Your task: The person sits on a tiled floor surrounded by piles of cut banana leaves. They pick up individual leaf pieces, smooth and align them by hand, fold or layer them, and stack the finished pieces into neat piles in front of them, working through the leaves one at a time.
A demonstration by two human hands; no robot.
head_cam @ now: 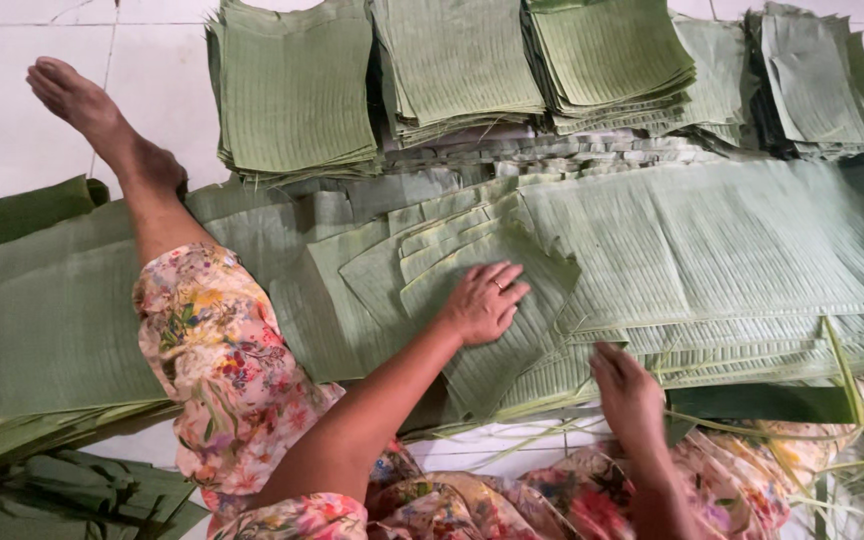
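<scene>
My left hand (482, 300) lies flat, fingers spread, on a fanned pile of cut banana-leaf squares (452, 250) in the middle. My right hand (627, 390) rests at the near edge of a thick stack of long banana-leaf sheets (732, 250), fingers curled against the sheet edges; whether it grips a sheet I cannot tell. My left leg, in a floral trouser leg (212, 350), stretches out across the leaves, with the bare foot (82, 105) on the white tile floor.
Several neat stacks of cut leaf squares (297, 90) line the far side on the tiled floor (12, 60). A rolled dark-green leaf (37, 205) lies at the left. Leaf scraps and stringy midribs (852, 420) pile up at the right and lower left.
</scene>
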